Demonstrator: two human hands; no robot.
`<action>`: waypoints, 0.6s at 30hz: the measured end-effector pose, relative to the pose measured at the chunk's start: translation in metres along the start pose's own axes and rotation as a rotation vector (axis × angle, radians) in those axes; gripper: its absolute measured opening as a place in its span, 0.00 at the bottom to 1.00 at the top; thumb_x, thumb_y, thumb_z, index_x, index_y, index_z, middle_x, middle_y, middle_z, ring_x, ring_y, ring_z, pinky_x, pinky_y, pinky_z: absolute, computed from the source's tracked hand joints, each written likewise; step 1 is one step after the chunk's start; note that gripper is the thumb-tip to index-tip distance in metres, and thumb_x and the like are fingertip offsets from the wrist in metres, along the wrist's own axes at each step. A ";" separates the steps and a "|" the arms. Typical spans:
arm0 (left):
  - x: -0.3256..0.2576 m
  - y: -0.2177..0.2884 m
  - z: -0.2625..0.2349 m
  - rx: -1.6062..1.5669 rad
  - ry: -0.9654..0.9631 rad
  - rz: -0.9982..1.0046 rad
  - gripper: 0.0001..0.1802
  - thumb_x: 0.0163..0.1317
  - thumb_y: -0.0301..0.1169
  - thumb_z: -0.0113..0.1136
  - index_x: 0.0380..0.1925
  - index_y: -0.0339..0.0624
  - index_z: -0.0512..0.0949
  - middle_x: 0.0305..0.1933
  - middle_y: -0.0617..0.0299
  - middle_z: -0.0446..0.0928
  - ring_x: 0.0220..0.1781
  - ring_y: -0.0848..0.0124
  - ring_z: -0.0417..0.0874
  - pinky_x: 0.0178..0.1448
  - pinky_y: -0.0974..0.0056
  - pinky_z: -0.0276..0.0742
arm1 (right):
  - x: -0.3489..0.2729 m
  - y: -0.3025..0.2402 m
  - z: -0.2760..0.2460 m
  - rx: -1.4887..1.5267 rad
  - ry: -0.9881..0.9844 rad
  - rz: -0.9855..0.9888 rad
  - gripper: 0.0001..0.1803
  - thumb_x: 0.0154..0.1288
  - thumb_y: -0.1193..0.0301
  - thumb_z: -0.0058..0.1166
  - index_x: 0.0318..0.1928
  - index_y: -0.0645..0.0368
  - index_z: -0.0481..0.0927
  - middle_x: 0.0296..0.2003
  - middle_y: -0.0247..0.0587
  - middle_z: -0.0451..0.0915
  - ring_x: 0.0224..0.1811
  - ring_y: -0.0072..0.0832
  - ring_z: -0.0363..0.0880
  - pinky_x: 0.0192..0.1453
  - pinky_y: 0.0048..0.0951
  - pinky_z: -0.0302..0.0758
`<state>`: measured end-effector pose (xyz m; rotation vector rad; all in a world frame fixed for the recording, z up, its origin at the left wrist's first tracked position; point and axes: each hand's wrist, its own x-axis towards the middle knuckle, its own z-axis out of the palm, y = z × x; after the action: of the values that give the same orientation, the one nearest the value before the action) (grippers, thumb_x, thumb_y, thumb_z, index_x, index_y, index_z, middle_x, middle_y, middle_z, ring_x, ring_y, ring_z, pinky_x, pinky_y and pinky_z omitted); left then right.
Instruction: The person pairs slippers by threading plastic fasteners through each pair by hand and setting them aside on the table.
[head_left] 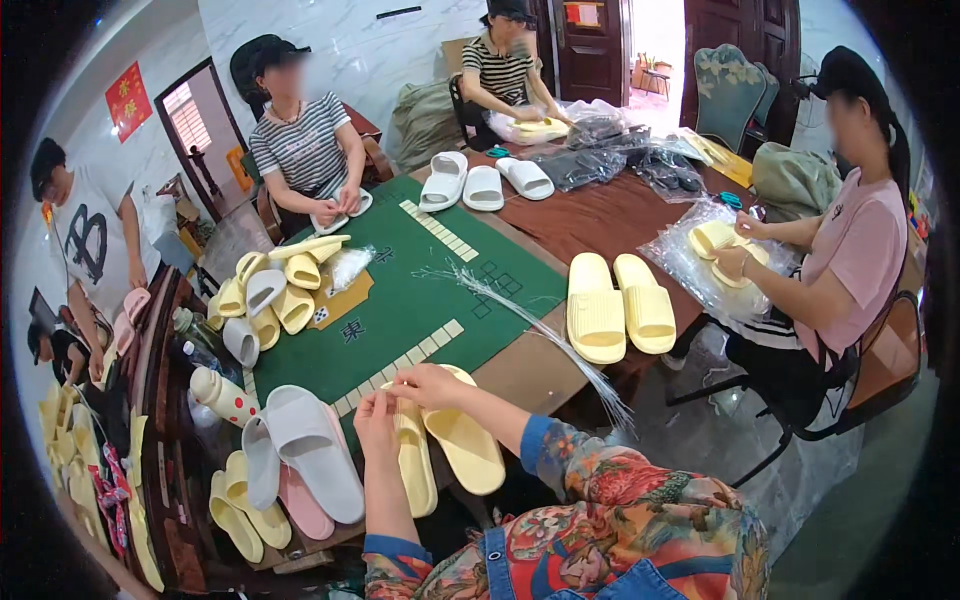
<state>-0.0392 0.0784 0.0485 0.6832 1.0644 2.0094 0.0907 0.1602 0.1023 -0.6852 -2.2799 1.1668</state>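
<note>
At the near edge of the table, a pair of yellow slippers (472, 455) lies side by side under my hands. My left hand (377, 418) is closed in a pinch beside the strap of the left slipper. My right hand (428, 386) is closed too, its fingertips meeting the left ones just above that strap. Whatever they pinch is too small to make out. To the left of my hands are grey slippers (318, 455) with a pink slipper (305, 505) partly beneath them. Another yellow pair (597, 310) stands to the right, near a bundle of thin clear ties (590, 370).
A pile of yellow and grey slippers (290, 290) sits on the green mat (400, 290). White slippers (483, 187) stand at its far edge. A polka-dotted bottle (222, 393) is at the left. Co-workers handle slippers around the table, one (850, 240) at the right with plastic bags.
</note>
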 end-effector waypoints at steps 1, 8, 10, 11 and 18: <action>0.001 -0.001 0.000 -0.126 0.004 -0.050 0.04 0.60 0.25 0.54 0.27 0.37 0.74 0.31 0.62 0.75 0.32 0.76 0.74 0.39 0.71 0.71 | -0.002 0.001 0.000 0.048 -0.008 0.018 0.15 0.59 0.59 0.48 0.31 0.58 0.77 0.27 0.46 0.78 0.31 0.39 0.76 0.35 0.36 0.71; 0.002 -0.002 -0.001 -0.115 0.023 -0.026 0.04 0.60 0.24 0.53 0.27 0.36 0.73 0.30 0.61 0.75 0.33 0.76 0.74 0.41 0.71 0.71 | -0.002 0.014 0.012 0.072 0.099 -0.084 0.14 0.60 0.61 0.48 0.31 0.59 0.76 0.25 0.45 0.77 0.28 0.36 0.76 0.33 0.33 0.70; -0.005 0.005 0.011 0.138 -0.023 -0.031 0.05 0.60 0.25 0.53 0.27 0.36 0.73 0.29 0.63 0.75 0.32 0.78 0.74 0.39 0.73 0.70 | -0.002 0.019 0.009 0.233 0.131 -0.067 0.13 0.62 0.62 0.49 0.30 0.60 0.74 0.20 0.36 0.73 0.22 0.24 0.70 0.26 0.28 0.66; -0.008 0.006 0.014 0.140 -0.024 -0.034 0.05 0.60 0.25 0.53 0.27 0.36 0.73 0.29 0.63 0.75 0.32 0.78 0.74 0.39 0.73 0.70 | -0.001 0.021 0.007 0.235 0.132 -0.065 0.13 0.62 0.62 0.49 0.30 0.60 0.74 0.20 0.36 0.73 0.22 0.24 0.70 0.26 0.28 0.66; -0.007 0.000 -0.007 0.115 -0.075 0.025 0.05 0.61 0.26 0.52 0.29 0.36 0.73 0.26 0.66 0.74 0.29 0.81 0.73 0.37 0.76 0.68 | -0.007 0.011 0.017 0.120 0.095 -0.104 0.12 0.60 0.64 0.51 0.34 0.60 0.75 0.21 0.32 0.75 0.23 0.18 0.70 0.27 0.23 0.66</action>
<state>-0.0407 0.0694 0.0440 0.8292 1.1378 1.9392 0.0876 0.1509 0.0832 -0.5576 -2.1215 1.1852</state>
